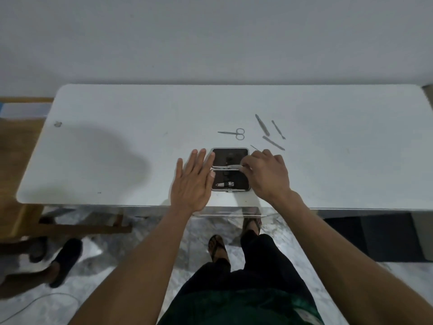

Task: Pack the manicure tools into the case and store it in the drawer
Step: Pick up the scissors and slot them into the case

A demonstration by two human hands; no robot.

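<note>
Left hand [193, 181] spread flat by the open case [230, 169] — right hand [266, 173] pinches a slim tool [232, 165] lying crosswise, tip leftward.

One white table [117, 148] carries one open case [230, 170] with two dark halves. One nail clipper [226, 184] sits inside the near half. One slim metal tool [232, 165] lies across the hinge line, pinched by the right hand [267, 177]. Loose on the tabletop are one pair of scissors [234, 133] and four thin metal implements: three stick-like ones [262, 125] grouped together and one fine needle-like piece [254, 147]. Two hands are in view; the left hand [193, 181] lies flat, fingers spread.
</note>
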